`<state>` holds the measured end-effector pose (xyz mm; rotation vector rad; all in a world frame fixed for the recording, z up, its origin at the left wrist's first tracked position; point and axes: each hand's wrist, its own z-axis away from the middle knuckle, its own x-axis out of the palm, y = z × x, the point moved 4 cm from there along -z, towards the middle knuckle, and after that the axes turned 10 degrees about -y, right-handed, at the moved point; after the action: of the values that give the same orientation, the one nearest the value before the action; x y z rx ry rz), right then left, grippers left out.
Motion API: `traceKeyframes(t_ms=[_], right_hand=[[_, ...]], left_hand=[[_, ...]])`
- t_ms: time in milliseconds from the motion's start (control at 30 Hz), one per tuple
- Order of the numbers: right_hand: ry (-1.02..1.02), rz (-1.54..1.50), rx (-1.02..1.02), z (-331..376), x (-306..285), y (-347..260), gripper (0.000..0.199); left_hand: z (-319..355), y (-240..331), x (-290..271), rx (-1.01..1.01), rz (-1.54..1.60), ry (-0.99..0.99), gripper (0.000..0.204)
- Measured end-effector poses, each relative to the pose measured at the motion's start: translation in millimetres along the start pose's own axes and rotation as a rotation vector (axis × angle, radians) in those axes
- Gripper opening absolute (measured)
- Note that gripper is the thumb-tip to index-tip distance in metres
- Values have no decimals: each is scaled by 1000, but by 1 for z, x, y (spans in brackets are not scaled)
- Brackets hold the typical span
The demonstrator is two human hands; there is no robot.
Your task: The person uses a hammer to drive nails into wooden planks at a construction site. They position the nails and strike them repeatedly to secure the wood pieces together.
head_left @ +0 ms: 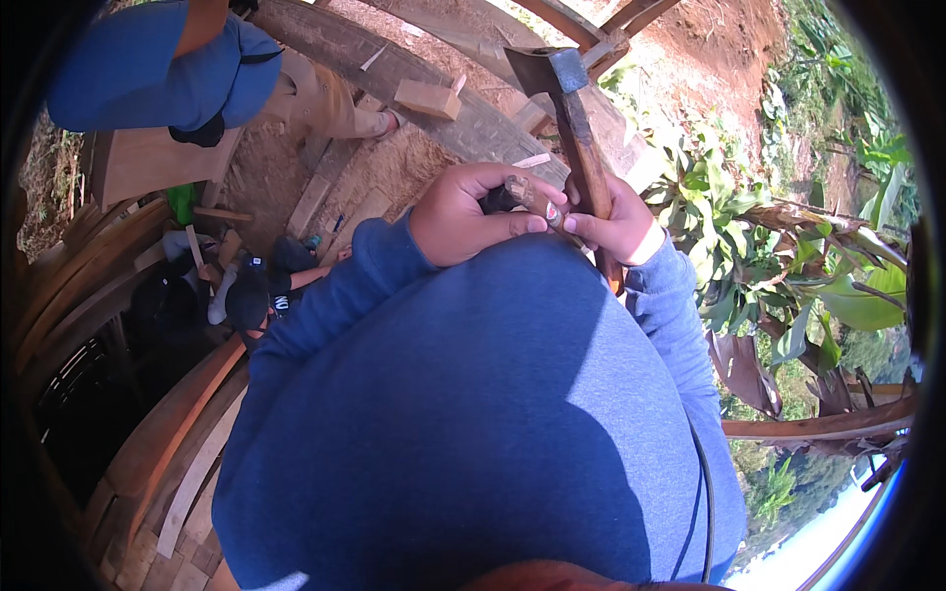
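Note:
Both of my hands meet in front of my chest. My right hand [627, 219] is closed around the wooden handle of a hatchet [588, 163], its metal head up and away from me. Between the fingers of my left hand [461, 215] is a short brown cylindrical piece [532, 200] with a small red-and-white mark. I cannot tell exactly what it is. Its near-right end lies by my right thumb, and whether that thumb grips it is unclear. Something dark shows in the hollow of my left hand, partly hidden. The handle's lower end sticks out below my right hand.
Beyond my hands run thick wooden beams [345, 49], with a wood block [428, 98] on one. A person in blue [163, 69] is at the upper left. Another in a dark cap [247, 294] sits lower left near curved planks [177, 443]. Leafy plants [729, 197] grow at the right.

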<state>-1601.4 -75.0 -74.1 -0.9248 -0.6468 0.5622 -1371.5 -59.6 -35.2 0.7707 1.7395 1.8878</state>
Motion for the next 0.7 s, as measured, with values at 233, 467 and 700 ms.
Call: traceKeyframes(t_ms=[233,467,700], right_hand=[[339,355,-115,-16,-14,17,36],[495,398,21,4,-29,59,17],[494,292,267,28,-28,80,29]], left_hand=[[-13,-38,-11,-13,-39,180,31],[-20,-140,-36,-145,-220,309,27],[-37,-212,-53,-315,-210,349,33]])
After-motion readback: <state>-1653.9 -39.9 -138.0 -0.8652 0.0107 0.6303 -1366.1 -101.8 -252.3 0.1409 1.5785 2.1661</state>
